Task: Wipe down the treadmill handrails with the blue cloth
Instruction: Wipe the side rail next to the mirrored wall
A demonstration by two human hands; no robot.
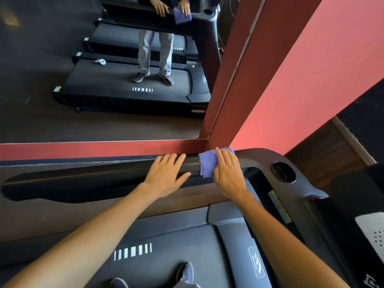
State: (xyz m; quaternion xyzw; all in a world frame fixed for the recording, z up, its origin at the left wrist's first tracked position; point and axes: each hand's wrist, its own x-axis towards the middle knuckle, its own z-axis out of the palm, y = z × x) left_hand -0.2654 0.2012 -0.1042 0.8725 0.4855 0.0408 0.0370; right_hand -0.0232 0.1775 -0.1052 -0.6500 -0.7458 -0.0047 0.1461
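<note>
The black front handrail (pixel 93 176) of the treadmill runs across the middle of the head view. A blue cloth (pixel 207 164) is draped over its right part. My right hand (pixel 227 172) lies on the cloth with straight fingers and presses it against the rail. My left hand (pixel 167 173) rests flat on the bare rail just left of the cloth, fingers spread over the top.
A round cup holder (pixel 283 171) sits in the console right of the cloth. The treadmill belt (pixel 166 256) and my shoes are below. A wall mirror (pixel 104 69) ahead reflects the treadmills and the person. A red wall (pixel 301 84) stands at the right.
</note>
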